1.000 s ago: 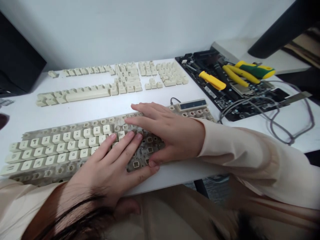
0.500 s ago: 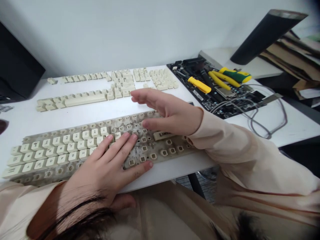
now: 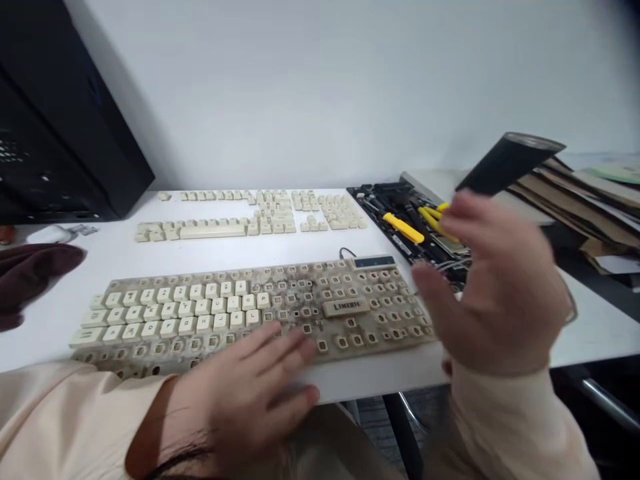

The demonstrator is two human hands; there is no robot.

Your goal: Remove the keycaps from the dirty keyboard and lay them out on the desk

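A dirty beige keyboard (image 3: 295, 300) lies along the front of the white desk, with letter keycaps (image 3: 185, 309) seated on its left part and bare key posts over the rest. A "Limeide"-like label (image 3: 345, 306) sits right of its middle. My left hand (image 3: 245, 393) is at the keyboard's lower edge, fingers stretched out and nothing in them. My right hand (image 3: 495, 287) hangs raised to the right of the keyboard, blurred, thumb apart from the fingers, holding nothing. Behind the keyboard, loose keycaps (image 3: 275, 215) stand in rows, among them a long space bar (image 3: 214, 231).
On the right, a black circuit board (image 3: 400, 243) carries a yellow-handled screwdriver (image 3: 404, 229) and yellow-handled pliers (image 3: 434, 219). A dark cylinder (image 3: 505, 163) and stacked cardboard (image 3: 565, 200) stand beyond. A black case (image 3: 65, 133) and a dark maroon object (image 3: 37, 273) are at left.
My right hand has lifted off to the right, away from above the keyboard. My left hand has drawn back from the P key area to the keyboard's front edge. The view has tilted up.
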